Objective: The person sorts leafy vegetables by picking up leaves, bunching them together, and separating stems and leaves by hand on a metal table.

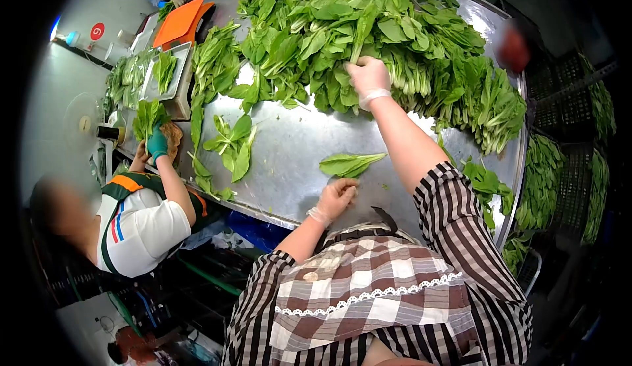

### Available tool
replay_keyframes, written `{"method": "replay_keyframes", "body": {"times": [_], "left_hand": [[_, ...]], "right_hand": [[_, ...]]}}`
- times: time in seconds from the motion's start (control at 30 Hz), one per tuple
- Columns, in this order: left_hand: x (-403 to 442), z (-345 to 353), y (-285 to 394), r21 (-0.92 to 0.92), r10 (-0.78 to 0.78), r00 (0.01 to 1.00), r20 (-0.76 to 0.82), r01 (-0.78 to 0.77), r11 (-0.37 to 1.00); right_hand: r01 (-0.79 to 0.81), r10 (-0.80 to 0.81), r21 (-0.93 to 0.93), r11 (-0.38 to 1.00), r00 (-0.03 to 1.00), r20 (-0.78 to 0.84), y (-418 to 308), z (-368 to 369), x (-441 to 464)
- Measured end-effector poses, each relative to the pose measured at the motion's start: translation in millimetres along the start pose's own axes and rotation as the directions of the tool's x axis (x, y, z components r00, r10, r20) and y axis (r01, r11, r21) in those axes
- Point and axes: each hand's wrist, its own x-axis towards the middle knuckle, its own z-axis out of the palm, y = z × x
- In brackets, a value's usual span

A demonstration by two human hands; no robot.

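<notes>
Beyond the metal table [283, 149], a red disc [97, 31] is marked with one white digit, readable as 6 or 9. Leafy greens [342, 10] are heaped across the table's far side; at their near edge a leafy stem [364, 33] is pinched by the fingers of the right hand [368, 78]. The left hand [337, 197] is held beside a loose sprig [349, 164], fingers curled; whether anything is gripped cannot be told.
</notes>
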Motion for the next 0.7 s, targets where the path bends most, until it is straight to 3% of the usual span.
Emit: {"method": "replay_keyframes", "body": {"times": [0.1, 0.2, 0.43, 0.53, 0.63, 0.7], "left_hand": [[2, -1, -1, 0.026, -0.013, 1.0, -0.002, 0.013, 1.0], [-1, -1, 3, -0.04, -0.052, 0.999, 0.011, 0.052, 0.998], [-3, 10, 37, -0.1, -0.032, 0.999, -0.004, 0.031, 0.995], [4, 28, 81, -0.172, 0.139, 0.961, -0.238, -0.183, 0.968], [16, 34, 107, -0.119, 0.258, 0.945, -0.203, -0.285, 0.951], [16, 27, 104, -0.15, 0.182, 0.98, -0.086, -0.193, 0.97]], "right_hand": [[-0.115, 0.055, 0.471, 0.875, 0.989, 0.14, 5, -13, -15], [-0.209, 0.02, 0.553, 0.806, 0.945, 0.328, 22, -36, -42], [-0.258, -0.038, 0.583, 0.77, 0.894, 0.446, 82, -67, -118], [-0.274, -0.054, 0.549, 0.79, 0.86, 0.507, 96, -75, -149], [-0.307, -0.075, 0.5, 0.81, 0.791, 0.607, 102, -82, -174], [-0.326, -0.052, 0.438, 0.838, 0.75, 0.66, 107, -87, -184]]}}
